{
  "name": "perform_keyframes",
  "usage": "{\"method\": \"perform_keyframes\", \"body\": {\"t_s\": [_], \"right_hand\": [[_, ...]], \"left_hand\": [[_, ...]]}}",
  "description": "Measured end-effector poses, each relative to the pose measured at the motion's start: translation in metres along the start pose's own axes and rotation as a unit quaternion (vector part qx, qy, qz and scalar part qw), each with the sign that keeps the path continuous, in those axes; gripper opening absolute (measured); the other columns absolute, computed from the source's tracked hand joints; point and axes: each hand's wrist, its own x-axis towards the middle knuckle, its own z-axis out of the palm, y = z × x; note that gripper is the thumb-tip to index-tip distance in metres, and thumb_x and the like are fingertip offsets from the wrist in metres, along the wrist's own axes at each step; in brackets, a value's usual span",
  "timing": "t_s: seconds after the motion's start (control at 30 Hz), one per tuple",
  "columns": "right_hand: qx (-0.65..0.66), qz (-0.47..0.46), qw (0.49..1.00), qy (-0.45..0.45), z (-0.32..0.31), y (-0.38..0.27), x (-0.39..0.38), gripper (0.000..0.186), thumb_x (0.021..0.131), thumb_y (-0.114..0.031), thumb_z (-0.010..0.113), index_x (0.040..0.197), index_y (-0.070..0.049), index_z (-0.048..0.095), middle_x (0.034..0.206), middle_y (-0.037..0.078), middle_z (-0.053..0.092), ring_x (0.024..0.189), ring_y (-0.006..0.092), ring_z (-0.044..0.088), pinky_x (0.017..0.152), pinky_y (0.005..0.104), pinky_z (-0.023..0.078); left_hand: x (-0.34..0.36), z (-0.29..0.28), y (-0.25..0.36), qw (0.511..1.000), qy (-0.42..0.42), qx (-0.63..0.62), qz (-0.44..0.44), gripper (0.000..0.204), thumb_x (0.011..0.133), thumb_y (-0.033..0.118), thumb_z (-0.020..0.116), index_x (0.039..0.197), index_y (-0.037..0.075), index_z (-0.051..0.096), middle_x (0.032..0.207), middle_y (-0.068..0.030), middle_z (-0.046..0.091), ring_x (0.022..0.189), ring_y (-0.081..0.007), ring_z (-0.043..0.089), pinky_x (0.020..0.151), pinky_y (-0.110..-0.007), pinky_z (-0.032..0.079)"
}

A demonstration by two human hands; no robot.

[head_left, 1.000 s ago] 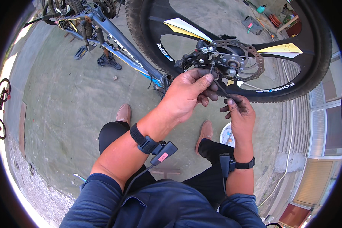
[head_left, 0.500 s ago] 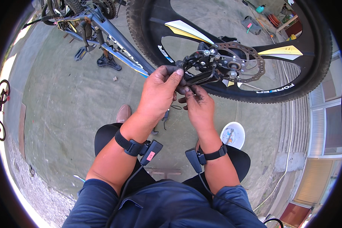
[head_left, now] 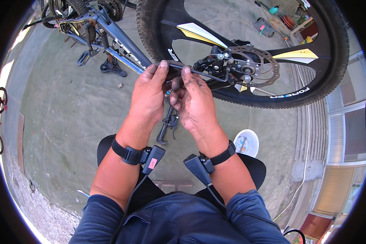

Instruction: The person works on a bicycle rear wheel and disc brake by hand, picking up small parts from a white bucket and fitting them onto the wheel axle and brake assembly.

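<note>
In front of the disc brake caliper, both of my hands pinch a thin black brake cable that runs toward it. My left hand is closed, its thumb pressed over the cable's left part. Beside it my right hand grips the cable between thumb and forefinger, the other fingers curled. Dark grime covers the fingertips. The caliper sits next to a perforated brake rotor on the wheel with black, white and yellow spokes. The cable's left end is hidden by my fingers.
A brake lever lies on the ground below my hands. By my right knee stands a white bucket with small things inside. The blue bicycle frame stretches to the upper left, its pedal sticking out. Shutters and windows line the right side.
Both hands have moved left and slightly up, away from the caliper. They have drawn apart a little, and the right palm has turned upward. The brake lever below has come into fuller view.
</note>
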Motion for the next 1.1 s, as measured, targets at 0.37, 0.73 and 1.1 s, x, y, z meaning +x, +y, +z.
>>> {"method": "perform_keyframes", "body": {"t_s": [0.37, 0.73, 1.1], "right_hand": [[-0.244, -0.155, 0.957, -0.005, 0.004, -0.04, -0.04, 0.018, 0.094, -0.014, 0.063, 0.106, -0.001, 0.065, 0.083, 0.003, 0.061, 0.058, 0.0059, 0.054, 0.05, 0.0193, 0.043], [-0.513, -0.44, 0.737, 0.0, -0.011, -0.109, -0.032, 0.021, 0.087, -0.007, 0.07, 0.105, 0.003, 0.065, 0.094, 0.005, 0.061, 0.065, 0.0049, 0.053, 0.053, 0.0187, 0.042], [-0.401, -0.351, 0.837, 0.126, -0.055, -0.123, -0.063, 0.012, 0.094, -0.013, 0.061, 0.099, -0.002, 0.06, 0.073, 0.003, 0.059, 0.056, 0.0098, 0.054, 0.051, 0.0227, 0.044]], "left_hand": [[0.009, 0.031, 0.01, 0.974, 0.001, 0.099, 0.203, 0.033, 0.098, 0.023, 0.057, 0.121, -0.001, 0.058, 0.096, -0.0085, 0.067, 0.074, -0.0094, 0.059, 0.06, -0.021, 0.047], [-0.006, 0.069, -0.006, 0.946, -0.133, 0.163, 0.245, 0.032, 0.096, 0.007, 0.057, 0.125, -0.004, 0.053, 0.113, -0.0081, 0.064, 0.103, -0.0117, 0.058, 0.083, -0.025, 0.05], [-0.002, 0.043, -0.024, 0.964, -0.005, 0.227, 0.135, 0.021, 0.095, 0.009, 0.056, 0.112, -0.002, 0.059, 0.096, -0.0043, 0.067, 0.081, -0.0073, 0.059, 0.066, -0.022, 0.045]]}}
